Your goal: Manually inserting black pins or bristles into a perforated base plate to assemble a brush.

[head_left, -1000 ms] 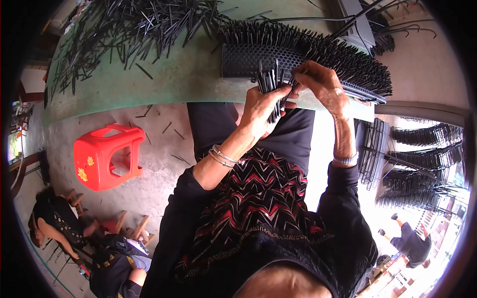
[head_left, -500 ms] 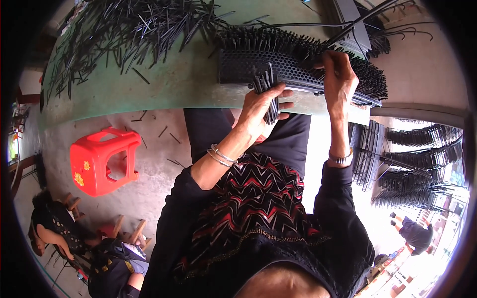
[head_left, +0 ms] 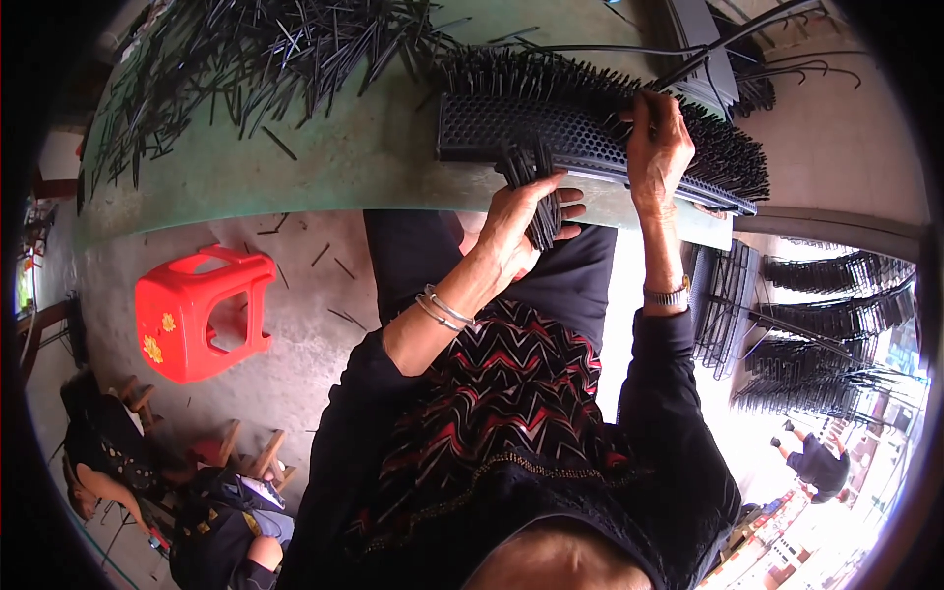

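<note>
My left hand [head_left: 516, 214] is closed by the thumb around a bundle of thin black sticks [head_left: 532, 159], its other fingers spread behind them. The bundle stands at the front edge of a long black perforated rack [head_left: 492, 126] on the green table. Many black sticks [head_left: 551, 75] stand upright in rows along the rack's far side. Over the rack's right half, my right hand [head_left: 661, 155] has its thumb and fingertips pinched together among the standing sticks. What sits between those fingertips is too small and dark to make out.
A large loose pile of black sticks [head_left: 305, 54] covers the back left of the green table [head_left: 364, 167]. A red plastic stool [head_left: 177, 320] stands on the floor at left. Black racks [head_left: 836, 315] stand at right. Other people [head_left: 221, 521] are at lower left and lower right.
My right hand has shifted slightly left along the rack. The stick bundle in my left hand has tilted a little, and that hand has moved slightly right.
</note>
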Motion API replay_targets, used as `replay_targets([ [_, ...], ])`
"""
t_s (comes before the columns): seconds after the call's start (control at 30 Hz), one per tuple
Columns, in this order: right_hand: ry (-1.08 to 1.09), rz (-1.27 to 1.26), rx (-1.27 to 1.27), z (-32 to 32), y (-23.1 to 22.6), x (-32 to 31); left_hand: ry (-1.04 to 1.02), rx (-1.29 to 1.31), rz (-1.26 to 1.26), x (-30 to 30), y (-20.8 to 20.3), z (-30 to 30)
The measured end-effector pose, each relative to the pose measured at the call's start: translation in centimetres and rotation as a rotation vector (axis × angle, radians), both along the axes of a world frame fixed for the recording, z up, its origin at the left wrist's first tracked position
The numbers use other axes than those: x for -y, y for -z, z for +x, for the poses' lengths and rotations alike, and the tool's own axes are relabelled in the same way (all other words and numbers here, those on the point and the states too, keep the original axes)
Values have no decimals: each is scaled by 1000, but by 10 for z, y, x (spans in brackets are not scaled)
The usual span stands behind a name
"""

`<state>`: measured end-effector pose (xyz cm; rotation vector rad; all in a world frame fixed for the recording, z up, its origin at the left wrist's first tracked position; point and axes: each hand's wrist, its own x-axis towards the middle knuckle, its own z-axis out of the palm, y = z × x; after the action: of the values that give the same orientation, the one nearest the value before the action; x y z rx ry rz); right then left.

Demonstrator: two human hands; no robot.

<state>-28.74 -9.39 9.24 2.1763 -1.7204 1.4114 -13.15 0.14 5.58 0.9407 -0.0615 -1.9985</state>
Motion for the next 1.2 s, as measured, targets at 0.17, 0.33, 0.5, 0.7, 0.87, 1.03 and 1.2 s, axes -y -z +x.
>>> replay_targets([
  [0.17, 1, 69, 2, 0, -3, -6, 8, 16, 5, 1, 4, 1],
  [0.33, -54, 100, -59, -5, 5, 5, -59, -18, 9, 0, 11, -1],
  [0.5, -25, 91, -258, 5, 0, 4, -87, -16, 22, -2, 8, -1],
  [0.7, 100, 63, -289, 7, 5, 7, -82, 10, 8, -2, 4, 1],
  [0.87, 123, -54, -340, 6, 13, 3, -70, 6, -42, -4, 0, 4],
  [1.03, 150, -23, -419, 1, 14, -4, -50, 18, -79, -4, -8, 5],
  [1.2, 131, -30, -405, 0, 13, -12, -25, 18, -87, -3, -10, 6],
])
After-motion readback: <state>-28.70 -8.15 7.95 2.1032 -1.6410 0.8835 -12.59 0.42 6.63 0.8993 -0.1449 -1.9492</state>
